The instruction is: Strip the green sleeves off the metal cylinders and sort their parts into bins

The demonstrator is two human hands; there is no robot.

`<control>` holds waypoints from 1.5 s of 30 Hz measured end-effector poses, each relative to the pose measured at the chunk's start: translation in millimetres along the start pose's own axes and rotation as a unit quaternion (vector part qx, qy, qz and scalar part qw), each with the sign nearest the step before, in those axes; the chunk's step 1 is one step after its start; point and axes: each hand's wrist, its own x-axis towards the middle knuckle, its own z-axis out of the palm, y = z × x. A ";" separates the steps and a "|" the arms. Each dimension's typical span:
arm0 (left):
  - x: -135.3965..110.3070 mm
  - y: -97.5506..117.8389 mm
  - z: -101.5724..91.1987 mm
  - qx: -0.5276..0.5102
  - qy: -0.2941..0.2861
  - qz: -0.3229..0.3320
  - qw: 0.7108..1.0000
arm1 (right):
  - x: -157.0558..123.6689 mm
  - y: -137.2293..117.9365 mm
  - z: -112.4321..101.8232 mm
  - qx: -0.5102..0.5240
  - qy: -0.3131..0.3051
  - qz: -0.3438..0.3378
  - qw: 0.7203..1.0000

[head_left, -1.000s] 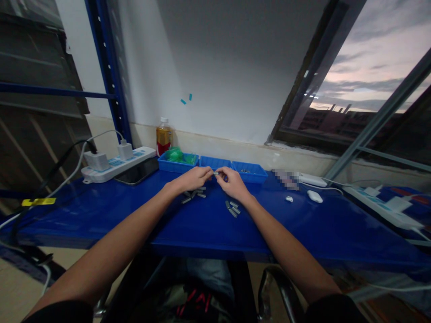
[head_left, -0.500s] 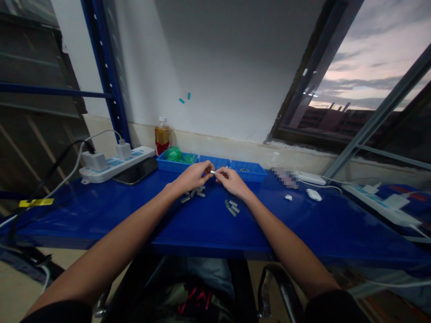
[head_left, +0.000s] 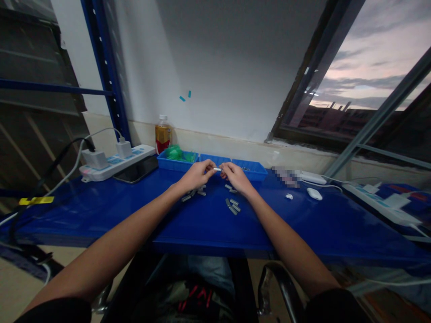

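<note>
My left hand (head_left: 198, 175) pinches a short silver metal piece (head_left: 217, 169) that looks like a small tube. Facing it, my right hand (head_left: 234, 176) has its fingers pressed together at the piece's right end; anything inside that pinch is hidden. Similar metal pieces (head_left: 192, 194) lie in a loose pile below my left hand. Another small group (head_left: 233, 207) rests on the blue table below my right hand, with a few more (head_left: 230, 188) close under its palm.
Behind my hands stand blue trays: one with green plastic (head_left: 175, 154), one with small metal parts (head_left: 251, 170). At left are a power strip (head_left: 117, 162), a phone (head_left: 136, 170) and a bottle (head_left: 163, 134). A white earbud case (head_left: 314, 194) and another power strip (head_left: 382, 206) lie right.
The silver piece and my fingers have shifted slightly to the right, and the piece lies more level. My right hand has turned a little, and metal pieces beneath it now show.
</note>
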 end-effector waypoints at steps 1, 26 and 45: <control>-0.6 0.4 0.3 0.002 0.004 0.015 1.000 | 0.7 0.3 -0.7 0.015 -0.016 0.026 0.999; 4.5 -2.5 1.6 -0.127 -0.006 -0.095 0.987 | -1.0 3.9 4.3 0.049 -0.015 0.001 0.999; 2.5 -3.3 4.5 -0.093 -0.042 -0.144 0.984 | -1.6 5.7 6.1 0.022 -0.012 -0.046 0.999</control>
